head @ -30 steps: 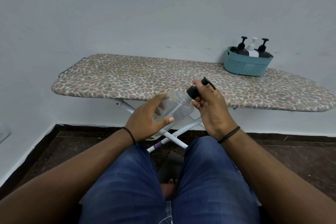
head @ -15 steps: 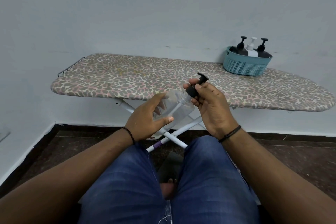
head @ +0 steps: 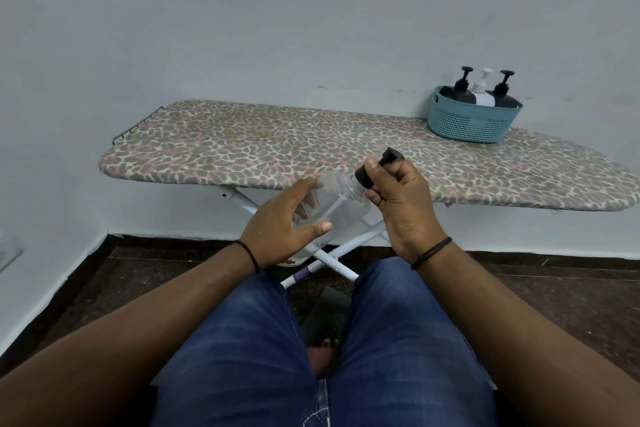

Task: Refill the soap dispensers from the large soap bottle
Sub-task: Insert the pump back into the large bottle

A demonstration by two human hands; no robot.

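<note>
My left hand (head: 287, 222) wraps the body of a clear soap dispenser (head: 329, 204), tilted with its neck up toward my right hand (head: 401, 198), whose fingers are curled round the black pump cap (head: 365, 178). I judge this grip steadies the bottle while the cap is twisted on the threads; some thread shows below the cap. The dispenser looks nearly empty, though I cannot tell for certain. Beyond my right hand, on the ironing-board counter (head: 242, 149), a teal basket (head: 471, 125) holds three pump bottles (head: 483, 95), two dark and one white. I see no large soap bottle.
</note>
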